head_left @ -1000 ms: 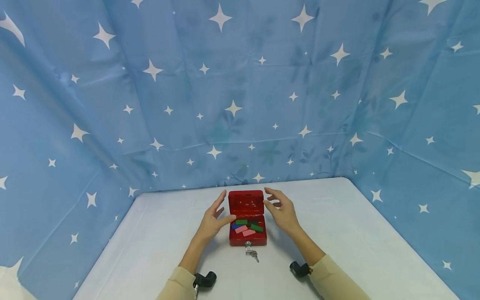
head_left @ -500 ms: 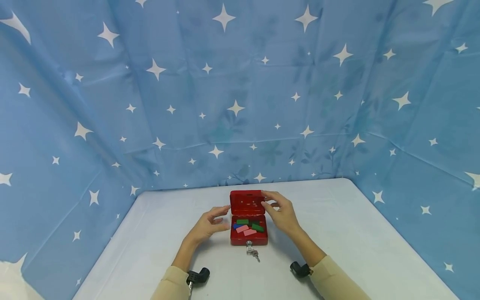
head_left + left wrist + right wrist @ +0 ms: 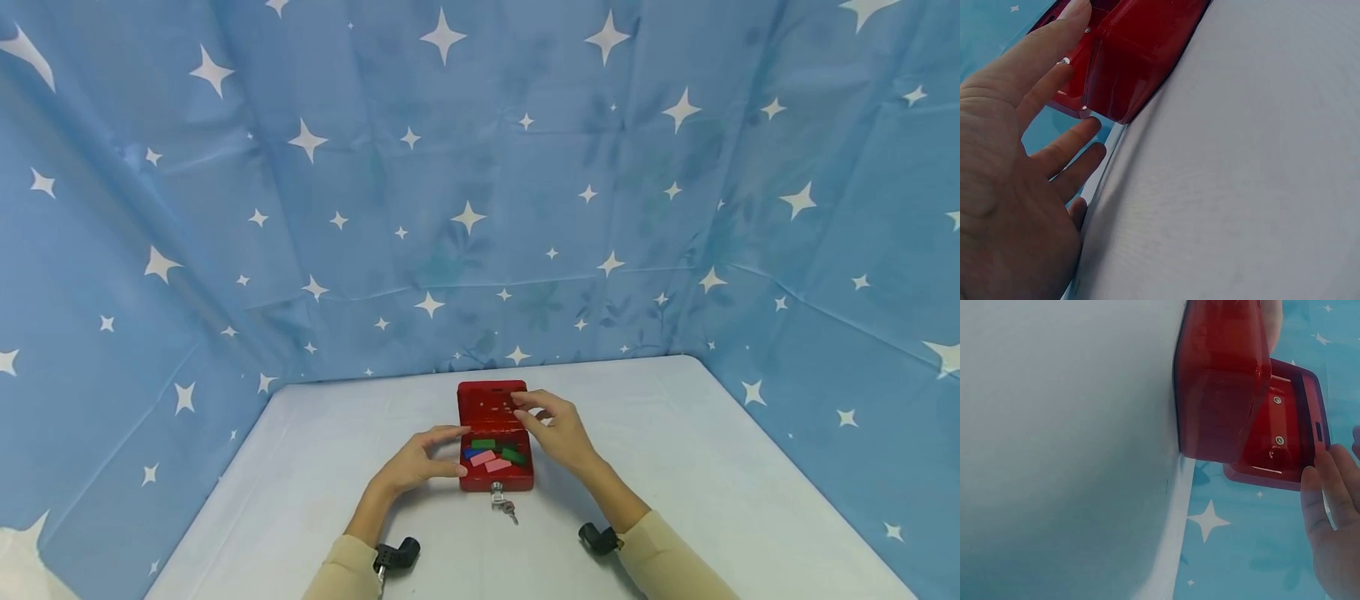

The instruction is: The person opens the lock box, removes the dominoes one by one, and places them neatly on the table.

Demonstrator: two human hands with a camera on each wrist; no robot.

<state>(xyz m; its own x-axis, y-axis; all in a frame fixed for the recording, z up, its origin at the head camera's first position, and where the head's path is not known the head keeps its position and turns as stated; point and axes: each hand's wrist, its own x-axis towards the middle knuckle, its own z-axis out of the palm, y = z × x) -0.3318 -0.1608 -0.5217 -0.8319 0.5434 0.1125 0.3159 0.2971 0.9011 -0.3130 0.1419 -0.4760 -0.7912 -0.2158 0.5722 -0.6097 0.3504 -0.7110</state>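
A small red metal cash box (image 3: 480,483) stands on the table with its lid (image 3: 476,408) raised. Pink blocks (image 3: 482,458), green blocks (image 3: 513,456) and a blue block (image 3: 472,453) lie inside it. At its front is a silver lock (image 3: 497,490) with keys (image 3: 510,508) hanging down. My left hand (image 3: 408,462) spans the box's left side, thumb by the front corner, fingers extended towards the back. My right hand (image 3: 558,429) is at the lid's right side, fingers loosely bent; in the right wrist view its fingertips (image 3: 1313,478) are right at the lid's edge.
A white-covered table (image 3: 337,425) surrounds the box. Behind and beside it hangs a blue curtain (image 3: 450,167) with white stars. A black wrist camera (image 3: 397,554) sits at the left cuff, and another wrist camera (image 3: 598,539) at the right.
My left hand has dropped from beside the raised lid, then moved right to the box's left side. My right hand has shifted slightly left and down, now overlapping the lid. The box stays put.
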